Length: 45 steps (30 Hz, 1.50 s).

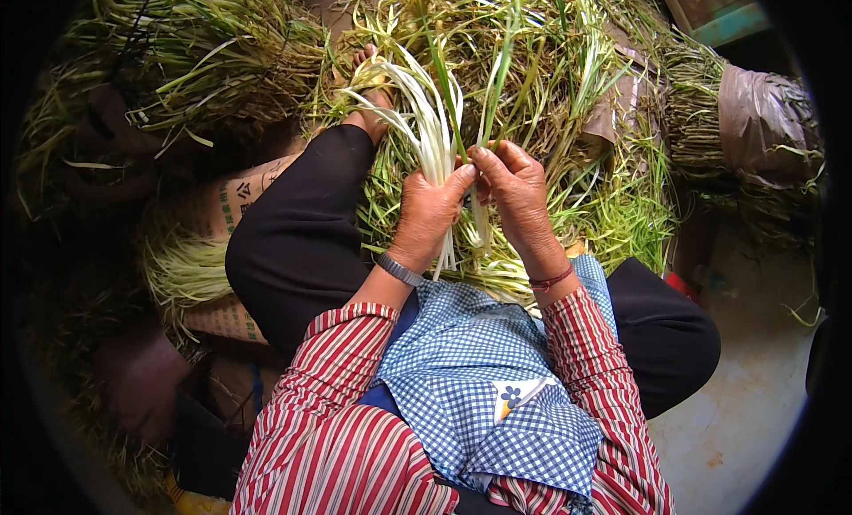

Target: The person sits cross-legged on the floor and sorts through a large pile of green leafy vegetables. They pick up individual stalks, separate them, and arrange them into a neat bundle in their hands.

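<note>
My left hand (429, 205) is closed around a bundle of long pale stalks (429, 132), whose upper ends fan out above it and whose lower ends hang below the fist. Beside it, almost touching, my right hand (512, 182) pinches a few green-tipped leafy stalks (494, 102) between thumb and fingers. Under and between both hands, more pale stalk ends (480, 222) hang down. A loose heap of green and yellowed leaves (552, 122) lies beneath the hands and beyond them.
A big pile of leafy stalks (219, 62) is at the upper left. On a printed sack (223, 189) at the left lies a pale bundle (190, 268). A plastic-wrapped bundle (759, 122) is at the upper right, near a teal-edged object (729, 25). Bare floor (739, 355) shows at the lower right.
</note>
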Motion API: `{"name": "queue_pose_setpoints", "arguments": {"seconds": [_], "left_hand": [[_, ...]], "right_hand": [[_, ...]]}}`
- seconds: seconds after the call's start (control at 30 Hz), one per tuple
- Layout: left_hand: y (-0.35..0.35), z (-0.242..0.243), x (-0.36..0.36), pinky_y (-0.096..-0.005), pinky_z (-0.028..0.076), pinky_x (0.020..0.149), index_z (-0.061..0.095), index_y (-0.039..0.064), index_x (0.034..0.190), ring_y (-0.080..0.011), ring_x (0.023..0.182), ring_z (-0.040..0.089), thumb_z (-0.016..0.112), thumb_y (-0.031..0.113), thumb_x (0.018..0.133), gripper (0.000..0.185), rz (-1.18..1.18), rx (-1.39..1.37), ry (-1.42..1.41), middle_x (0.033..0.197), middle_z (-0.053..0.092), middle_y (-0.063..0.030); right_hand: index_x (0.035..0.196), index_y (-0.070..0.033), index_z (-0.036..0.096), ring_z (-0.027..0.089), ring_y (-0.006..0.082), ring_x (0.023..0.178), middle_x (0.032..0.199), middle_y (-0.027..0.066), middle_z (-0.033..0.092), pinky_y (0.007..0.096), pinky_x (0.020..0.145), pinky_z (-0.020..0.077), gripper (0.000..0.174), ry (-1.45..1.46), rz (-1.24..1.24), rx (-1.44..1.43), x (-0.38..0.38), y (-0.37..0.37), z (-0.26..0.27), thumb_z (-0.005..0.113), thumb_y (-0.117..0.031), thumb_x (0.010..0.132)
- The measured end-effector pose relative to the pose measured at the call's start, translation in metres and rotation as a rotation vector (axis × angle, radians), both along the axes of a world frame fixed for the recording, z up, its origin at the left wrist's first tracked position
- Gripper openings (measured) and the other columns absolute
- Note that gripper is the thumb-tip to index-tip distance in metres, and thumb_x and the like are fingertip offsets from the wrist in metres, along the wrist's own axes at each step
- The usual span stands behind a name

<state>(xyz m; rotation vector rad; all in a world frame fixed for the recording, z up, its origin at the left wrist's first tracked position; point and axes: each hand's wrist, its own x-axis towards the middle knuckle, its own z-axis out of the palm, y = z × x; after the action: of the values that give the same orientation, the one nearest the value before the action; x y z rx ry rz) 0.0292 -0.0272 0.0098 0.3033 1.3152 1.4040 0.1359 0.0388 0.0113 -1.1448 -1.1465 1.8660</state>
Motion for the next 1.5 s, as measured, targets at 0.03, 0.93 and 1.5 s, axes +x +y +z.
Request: {"name": "queue_pose_setpoints", "arguments": {"seconds": [0.03,0.93,1.5], "left_hand": [[0.0,0.002,0.0,-0.0165,0.034,0.04,0.059,0.004,0.097,-0.0018,0.046,0.045,0.067,0.012,0.089,0.013,0.005,-0.007,-0.033,0.07,0.057,0.0036],[-0.001,0.005,-0.001,-0.0139,0.035,0.041,0.057,0.005,0.098,-0.0006,0.049,0.044,0.066,0.013,0.09,0.015,0.036,-0.016,-0.121,0.07,0.055,0.0043],[-0.002,0.0,0.0,-0.0168,0.033,0.041,0.062,0.003,0.098,-0.0008,0.049,0.044,0.066,0.017,0.091,0.017,0.079,-0.012,-0.104,0.074,0.06,0.0029]], "right_hand": [[0.09,-0.003,0.065,0.052,0.0034,0.054,0.07,-0.0013,0.062,0.0185,0.048,0.0414,0.016,0.015,-0.022,-0.029,0.0,0.0,0.001,0.062,-0.018,0.093],[0.097,-0.002,0.057,0.059,0.0069,0.058,0.08,0.0036,0.064,0.0211,0.054,0.0501,0.011,0.12,-0.081,-0.048,0.002,-0.01,-0.016,0.059,-0.013,0.095],[0.099,-0.002,0.059,0.061,0.0095,0.059,0.075,0.003,0.062,0.0232,0.053,0.0516,0.014,0.159,-0.102,-0.179,0.006,-0.009,-0.014,0.06,-0.016,0.094]]}}
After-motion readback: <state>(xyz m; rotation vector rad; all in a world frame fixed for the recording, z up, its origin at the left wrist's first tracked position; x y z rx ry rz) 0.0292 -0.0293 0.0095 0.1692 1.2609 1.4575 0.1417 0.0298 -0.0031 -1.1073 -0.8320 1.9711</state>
